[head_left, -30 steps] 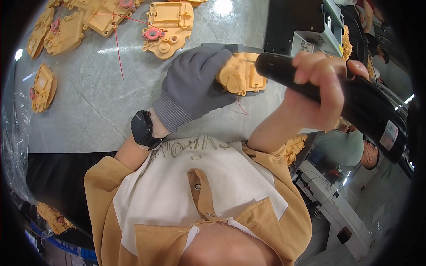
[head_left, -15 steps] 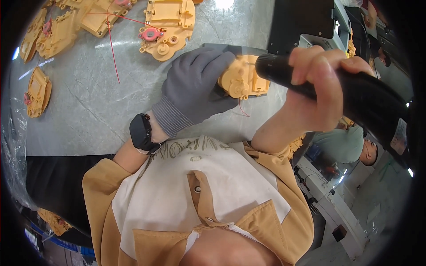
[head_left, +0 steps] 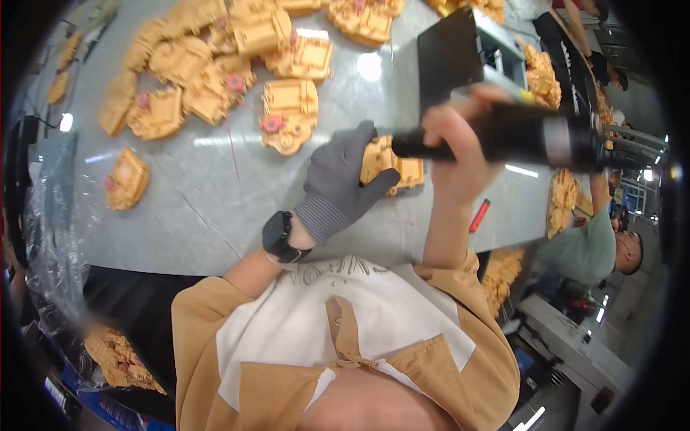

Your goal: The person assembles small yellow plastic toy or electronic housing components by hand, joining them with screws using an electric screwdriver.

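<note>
L hand holds yellow housing | R hand grips blk elec. driver, nose by it | looks mid-job; other housings: done/left, can't tell

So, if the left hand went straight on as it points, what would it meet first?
The left hand would first meet the orange plastic housing in its grasp; then perhaps the black electric screwdriver; depth is unclear.

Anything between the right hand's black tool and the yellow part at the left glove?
Nothing visible: the black tool in the right hand reaches over the yellow part, and the left hand grips that part's left side. Blur hides whether they touch at the tip.
</note>
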`<state>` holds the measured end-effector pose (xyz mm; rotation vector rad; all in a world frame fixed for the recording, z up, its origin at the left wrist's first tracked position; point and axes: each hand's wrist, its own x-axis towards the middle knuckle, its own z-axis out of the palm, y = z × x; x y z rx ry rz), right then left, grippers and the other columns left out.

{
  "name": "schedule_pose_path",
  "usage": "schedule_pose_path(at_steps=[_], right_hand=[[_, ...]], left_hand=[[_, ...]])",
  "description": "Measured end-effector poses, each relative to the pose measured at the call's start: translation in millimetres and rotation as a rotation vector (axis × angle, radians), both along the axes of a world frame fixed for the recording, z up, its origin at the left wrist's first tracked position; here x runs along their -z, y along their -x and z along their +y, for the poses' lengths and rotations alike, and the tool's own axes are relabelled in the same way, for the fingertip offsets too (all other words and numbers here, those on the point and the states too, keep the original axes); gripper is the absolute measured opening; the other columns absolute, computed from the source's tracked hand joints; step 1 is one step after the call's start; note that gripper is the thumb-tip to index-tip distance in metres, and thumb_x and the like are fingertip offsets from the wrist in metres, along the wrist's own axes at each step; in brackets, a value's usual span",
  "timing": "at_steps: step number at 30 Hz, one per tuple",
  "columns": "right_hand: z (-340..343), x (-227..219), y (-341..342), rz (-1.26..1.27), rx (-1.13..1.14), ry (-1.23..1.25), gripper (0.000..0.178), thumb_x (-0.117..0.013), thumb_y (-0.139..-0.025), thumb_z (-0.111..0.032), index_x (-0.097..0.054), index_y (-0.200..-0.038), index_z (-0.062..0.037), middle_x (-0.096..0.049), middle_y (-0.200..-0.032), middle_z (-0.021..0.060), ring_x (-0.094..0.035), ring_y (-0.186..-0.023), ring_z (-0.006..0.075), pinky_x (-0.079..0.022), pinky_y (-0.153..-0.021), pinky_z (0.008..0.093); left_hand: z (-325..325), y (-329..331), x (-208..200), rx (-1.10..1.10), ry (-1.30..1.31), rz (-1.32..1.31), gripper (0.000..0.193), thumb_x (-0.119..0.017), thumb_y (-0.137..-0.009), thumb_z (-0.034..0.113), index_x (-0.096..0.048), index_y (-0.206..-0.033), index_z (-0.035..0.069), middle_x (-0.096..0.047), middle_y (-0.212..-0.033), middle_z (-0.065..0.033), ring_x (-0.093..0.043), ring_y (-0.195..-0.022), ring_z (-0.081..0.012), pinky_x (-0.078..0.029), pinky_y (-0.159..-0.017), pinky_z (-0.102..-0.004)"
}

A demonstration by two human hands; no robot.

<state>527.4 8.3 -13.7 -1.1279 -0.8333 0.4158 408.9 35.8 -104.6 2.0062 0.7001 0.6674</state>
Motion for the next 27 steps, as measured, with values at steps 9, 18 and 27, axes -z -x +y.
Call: schedule_pose_path(at_steps=[9,18,27], right_hand=[[-123.4,-46.8,-34.1,0.025,0.225,-0.489,0.016,-0.049,-0.079,-0.011,-0.047,-0.094,-0.0039,-0.038,-0.062,-0.0008,-0.038,-0.056,0.0099,-0.032,-0.066,0.0293],[-139.3,14.9,-72.2,0.322,0.247,-0.275,0.020,-0.049,-0.082,-0.007,-0.043,-0.100,-0.0016,-0.040,-0.066,0.0022,-0.040,-0.058,0.0128,-0.034,-0.065,0.0303],[-140.1,9.4,-60.5,0.292,0.238,-0.319,0.027,-0.048,-0.079,-0.009,-0.045,-0.106,-0.0026,-0.039,-0.065,0.0014,-0.037,-0.056,0.0120,-0.032,-0.061,0.0290]], left_hand=[[18.1,22.9,-79.4,-0.055,0.705,-0.605,0.076,-0.069,-0.069,0.023,-0.031,-0.130,0.000,-0.055,-0.101,-0.0101,-0.054,-0.092,-0.0186,-0.045,-0.078,-0.0269],[-53.5,381.0,-130.9,-1.446,-0.368,0.809,0.047,-0.055,-0.081,0.014,-0.041,-0.122,-0.005,-0.050,-0.115,-0.0198,-0.050,-0.107,-0.0276,-0.040,-0.089,-0.0340],[107.8,219.5,-23.0,-0.809,-0.410,1.126,0.053,-0.059,-0.066,0.015,-0.049,-0.118,0.017,-0.052,-0.115,-0.0117,-0.047,-0.106,-0.0312,-0.040,-0.088,-0.0384]])
